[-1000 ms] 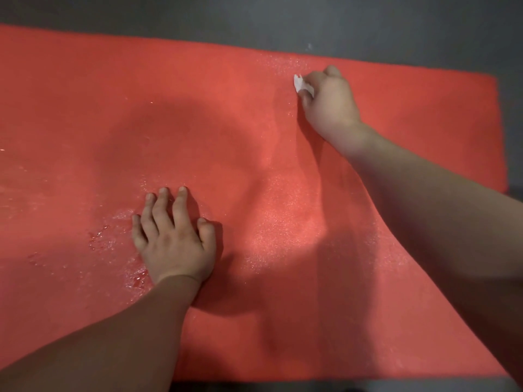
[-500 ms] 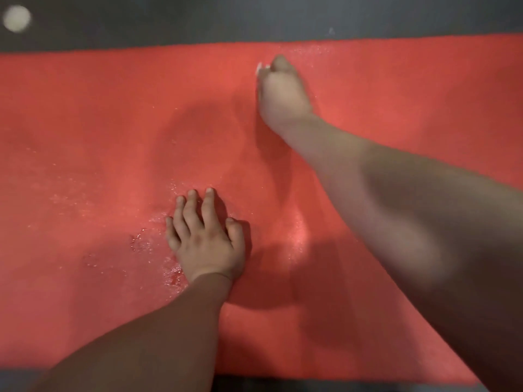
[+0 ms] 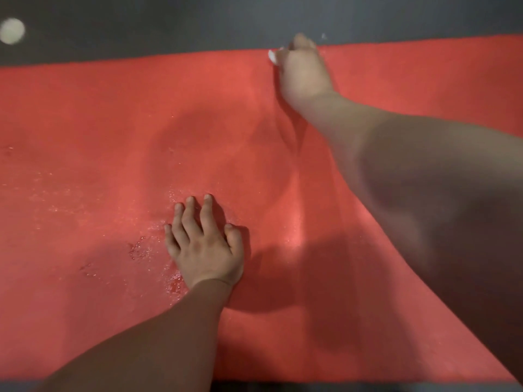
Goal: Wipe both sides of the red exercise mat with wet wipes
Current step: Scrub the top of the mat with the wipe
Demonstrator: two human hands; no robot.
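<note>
The red exercise mat [image 3: 99,131] lies flat on a dark floor and fills most of the view. My left hand [image 3: 205,244] rests palm down on the mat near its middle, fingers spread and straight. Wet drops glisten on the mat just left of that hand. My right hand [image 3: 304,70] reaches to the mat's far edge and grips a small white wet wipe [image 3: 272,56], of which only a corner shows past the fingers.
Dark grey floor [image 3: 169,24] runs along the far side of the mat. A pale round spot [image 3: 12,31] sits on the floor at the far left. A strip of floor shows along the near edge.
My right hand with the wipe has slid from right of centre leftward along the far part of the mat and now sits at its far edge. My left hand stays pressed in place.
</note>
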